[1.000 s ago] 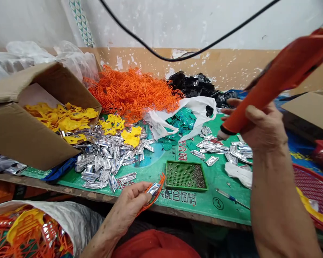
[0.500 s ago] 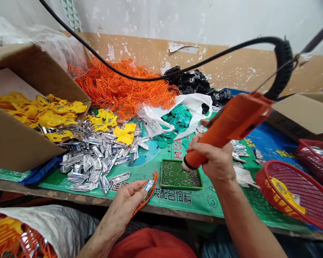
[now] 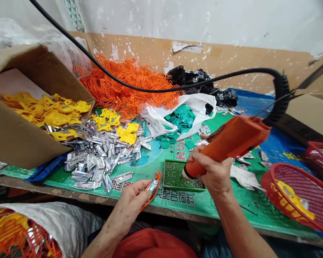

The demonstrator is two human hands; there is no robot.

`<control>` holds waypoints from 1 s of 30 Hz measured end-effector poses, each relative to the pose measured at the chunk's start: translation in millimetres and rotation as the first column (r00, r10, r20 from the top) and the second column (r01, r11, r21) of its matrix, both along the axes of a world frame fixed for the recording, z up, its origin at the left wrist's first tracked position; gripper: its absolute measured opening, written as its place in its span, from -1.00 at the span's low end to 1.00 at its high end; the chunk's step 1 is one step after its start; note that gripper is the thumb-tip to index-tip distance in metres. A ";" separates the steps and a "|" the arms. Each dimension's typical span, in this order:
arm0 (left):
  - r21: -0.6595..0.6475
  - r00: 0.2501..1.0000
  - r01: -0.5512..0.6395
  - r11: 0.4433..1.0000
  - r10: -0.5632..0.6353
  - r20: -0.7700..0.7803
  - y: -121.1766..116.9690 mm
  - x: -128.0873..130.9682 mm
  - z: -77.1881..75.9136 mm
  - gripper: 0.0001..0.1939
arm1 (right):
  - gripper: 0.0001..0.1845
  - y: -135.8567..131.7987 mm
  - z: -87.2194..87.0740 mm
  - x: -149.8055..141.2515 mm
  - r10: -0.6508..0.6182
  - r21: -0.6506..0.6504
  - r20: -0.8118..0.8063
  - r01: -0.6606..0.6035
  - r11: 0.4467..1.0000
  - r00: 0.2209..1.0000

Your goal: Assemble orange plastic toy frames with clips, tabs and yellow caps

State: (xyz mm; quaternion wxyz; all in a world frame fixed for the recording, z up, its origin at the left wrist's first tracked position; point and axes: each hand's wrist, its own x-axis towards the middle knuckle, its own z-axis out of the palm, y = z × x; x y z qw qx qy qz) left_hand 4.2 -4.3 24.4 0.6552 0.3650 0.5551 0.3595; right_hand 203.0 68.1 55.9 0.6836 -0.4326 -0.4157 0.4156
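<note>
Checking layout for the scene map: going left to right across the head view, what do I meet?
Cardboard box, left hand, green tray, crumpled white scrap, red basket with a yellow part in it.

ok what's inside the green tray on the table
The green tray holds many small metal bits, thickest towards its right end; further left, rows of holes show. The orange tool and the right hand cover its back right part, so what lies there can't be seen.
</note>
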 end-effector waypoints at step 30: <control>-0.034 0.992 -0.039 0.999 0.043 0.118 4.3 8.0 4.9 -0.60 | -0.75 -1.5 -4.6 0.3 -0.049 0.028 0.098 0.047 0.999 0.994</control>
